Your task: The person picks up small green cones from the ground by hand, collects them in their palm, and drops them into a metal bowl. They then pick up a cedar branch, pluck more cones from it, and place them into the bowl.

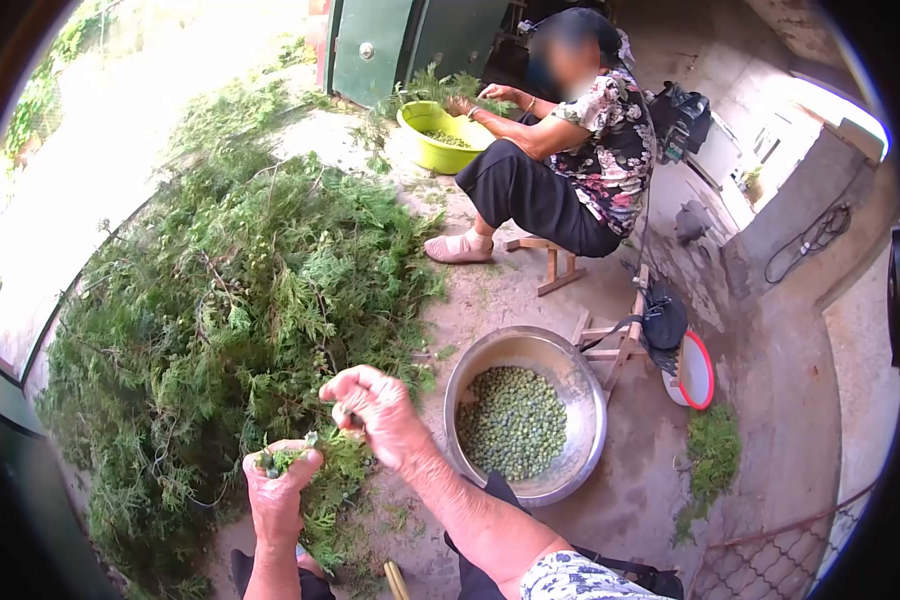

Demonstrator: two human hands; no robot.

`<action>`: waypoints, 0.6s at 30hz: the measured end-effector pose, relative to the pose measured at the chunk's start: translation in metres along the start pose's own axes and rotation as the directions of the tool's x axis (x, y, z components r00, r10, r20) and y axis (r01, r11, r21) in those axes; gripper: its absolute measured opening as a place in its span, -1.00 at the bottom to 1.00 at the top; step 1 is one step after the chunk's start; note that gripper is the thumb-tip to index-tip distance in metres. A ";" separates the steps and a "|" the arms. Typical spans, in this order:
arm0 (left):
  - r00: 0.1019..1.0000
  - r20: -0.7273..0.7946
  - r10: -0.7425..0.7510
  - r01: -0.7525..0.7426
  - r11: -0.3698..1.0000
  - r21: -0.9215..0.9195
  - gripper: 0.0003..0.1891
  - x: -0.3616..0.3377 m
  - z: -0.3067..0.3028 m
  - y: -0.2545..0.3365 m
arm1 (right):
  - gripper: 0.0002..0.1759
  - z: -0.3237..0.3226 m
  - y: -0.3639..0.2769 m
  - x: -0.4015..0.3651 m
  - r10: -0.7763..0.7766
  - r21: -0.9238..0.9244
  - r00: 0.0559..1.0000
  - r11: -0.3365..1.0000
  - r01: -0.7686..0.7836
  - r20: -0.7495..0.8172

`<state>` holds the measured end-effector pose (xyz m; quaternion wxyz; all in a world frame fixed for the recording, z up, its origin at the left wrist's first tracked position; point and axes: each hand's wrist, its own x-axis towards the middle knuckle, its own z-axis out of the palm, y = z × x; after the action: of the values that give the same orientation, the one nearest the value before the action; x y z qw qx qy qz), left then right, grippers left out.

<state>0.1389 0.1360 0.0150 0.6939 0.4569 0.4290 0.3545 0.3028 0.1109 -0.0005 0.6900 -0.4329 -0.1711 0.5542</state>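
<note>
My left hand [275, 495] pinches an evergreen sprig [285, 460] between thumb and fingers, low in the view. Small round green cones show at the sprig's tip, and its flat leaves hang down to the right. Just above and to the right is my right hand [382, 418], its fingers curled inward. Something small and dark shows by its fingertips, too little to name. Beside my right forearm stands a wide metal basin [582, 435], partly filled with small green cones [510, 422]. A large heap of cut evergreen branches [240, 290] spreads beyond my left hand.
Across from me a person [610, 150] sits on a low wooden stool [550, 265], hands over a yellow-green basin [440, 152]. Another wooden stool [625, 345] with a dark bag stands right of the metal basin, near a red-rimmed white basin [705, 370]. Loose greenery [712, 455] lies at right.
</note>
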 end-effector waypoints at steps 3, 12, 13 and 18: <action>0.997 -0.046 0.057 -0.055 0.997 0.053 -0.88 0.005 -0.003 -0.001 | -0.86 -0.004 -0.020 -0.004 -0.078 0.007 0.996 0.997 0.078 0.037; 0.982 0.036 0.186 -0.189 0.946 0.262 -0.91 0.008 -0.002 0.000 | -0.72 0.012 -0.001 -0.018 -0.273 -0.639 0.858 0.578 0.508 0.435; 0.985 0.033 0.172 -0.174 0.942 0.287 -0.92 0.006 -0.001 0.005 | -0.72 0.012 -0.003 -0.018 -0.249 -0.648 0.870 0.587 0.485 0.426; 0.981 0.071 0.180 -0.194 0.920 0.340 -0.91 0.008 -0.003 0.001 | -0.74 0.009 -0.003 -0.015 -0.220 -0.655 0.871 0.585 0.479 0.440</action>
<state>0.1386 0.1443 0.0133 0.5740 0.6169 0.4257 0.3297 0.2935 0.1002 0.0106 0.5107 -0.5405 -0.5721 0.3461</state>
